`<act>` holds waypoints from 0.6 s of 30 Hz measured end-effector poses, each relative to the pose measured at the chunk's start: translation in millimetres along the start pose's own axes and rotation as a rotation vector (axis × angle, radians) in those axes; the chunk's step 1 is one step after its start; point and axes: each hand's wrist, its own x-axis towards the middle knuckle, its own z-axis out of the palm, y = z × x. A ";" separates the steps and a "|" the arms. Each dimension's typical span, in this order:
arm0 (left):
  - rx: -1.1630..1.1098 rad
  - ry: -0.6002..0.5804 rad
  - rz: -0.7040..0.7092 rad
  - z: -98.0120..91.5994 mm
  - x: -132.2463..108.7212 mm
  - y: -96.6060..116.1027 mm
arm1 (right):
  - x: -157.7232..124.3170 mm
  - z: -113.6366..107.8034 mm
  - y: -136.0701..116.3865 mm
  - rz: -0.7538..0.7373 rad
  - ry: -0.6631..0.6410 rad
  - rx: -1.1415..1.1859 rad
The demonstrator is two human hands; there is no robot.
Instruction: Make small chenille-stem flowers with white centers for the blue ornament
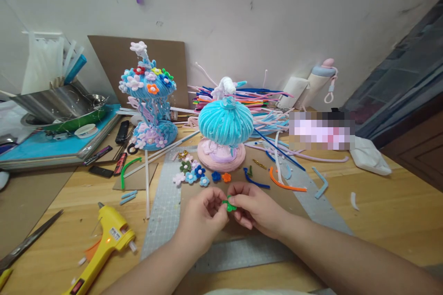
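Note:
Both my hands meet over a brown card sheet (297, 209) near the table's front. My left hand (204, 216) and my right hand (254, 207) are closed in a pinch on one small green pipe-cleaner piece (229, 204) held between them. Just beyond lie several small pipe-cleaner flowers (194, 174) in blue, white, green and orange. Behind those stands a turquoise pipe-cleaner mushroom (224, 124) on a pink base. A taller blue mushroom model (148, 101) covered in flowers stands to its left.
A yellow glue gun (104, 246) lies at the front left, scissors (27, 242) further left. A pile of coloured pipe cleaners (256, 101) sits at the back by the wall. A metal bowl (58, 103) rests on a blue board at left. Loose orange and blue pieces (284, 184) lie right.

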 end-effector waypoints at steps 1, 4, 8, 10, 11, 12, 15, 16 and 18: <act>-0.058 0.005 -0.016 0.4 0.3 1.4 | 0.4 0.4 0.2 -0.004 0.016 -0.010; -0.225 0.044 -0.055 1.6 2.4 5.2 | 2.3 1.9 1.6 -0.057 0.091 -0.048; -0.238 0.052 -0.082 1.1 6.9 3.1 | 3.7 2.2 3.2 -0.082 0.091 -0.109; -0.200 0.051 -0.109 0.3 8.3 0.8 | 3.0 1.8 3.2 -0.115 0.127 -0.222; -0.177 0.056 -0.118 0.0 8.6 0.2 | 2.4 1.8 3.1 -0.147 0.155 -0.306; -0.156 0.064 -0.118 0.0 8.7 0.0 | 1.8 1.8 3.2 -0.183 0.183 -0.395; -0.135 0.112 -0.077 0.4 8.3 0.6 | 0.7 2.2 4.6 -0.241 0.209 -0.571; -0.132 0.125 -0.064 0.6 8.0 0.2 | 0.6 2.2 5.5 -0.239 0.206 -0.578; -0.091 0.122 -0.061 0.6 7.3 -2.3 | 0.9 1.6 7.6 -0.223 0.204 -0.571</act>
